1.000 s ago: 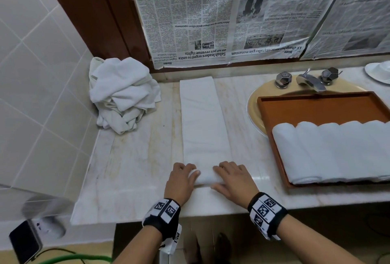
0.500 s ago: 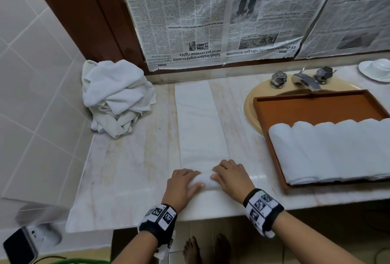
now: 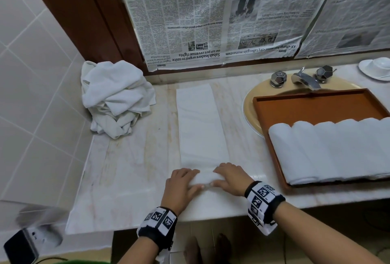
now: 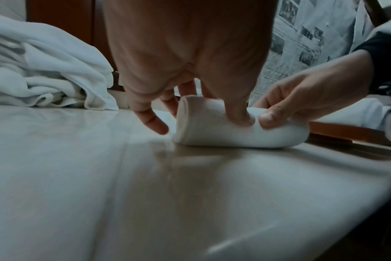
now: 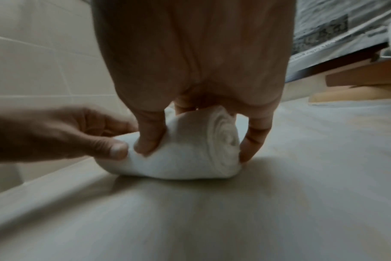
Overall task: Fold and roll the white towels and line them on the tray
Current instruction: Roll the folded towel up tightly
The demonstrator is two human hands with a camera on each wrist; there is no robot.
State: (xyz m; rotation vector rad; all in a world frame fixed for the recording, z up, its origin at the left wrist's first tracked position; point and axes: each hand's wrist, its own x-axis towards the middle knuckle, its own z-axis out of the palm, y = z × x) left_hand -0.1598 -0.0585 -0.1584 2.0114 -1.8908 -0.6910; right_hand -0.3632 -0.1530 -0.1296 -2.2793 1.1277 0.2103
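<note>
2 hands (image 3: 207,181) roll a towel (image 3: 201,128) on marble counter (image 3: 126,168).

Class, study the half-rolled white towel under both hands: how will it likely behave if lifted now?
The half-rolled towel would probably flop, since its flat strip is soft cloth lying limp on the counter. The roll likely loosens once the left hand and right hand let go. It looks light.

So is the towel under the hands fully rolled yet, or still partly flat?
Partly rolled. The towel has a short roll at its near end, gripped by both hands; the rest lies flat toward the wall.
</note>
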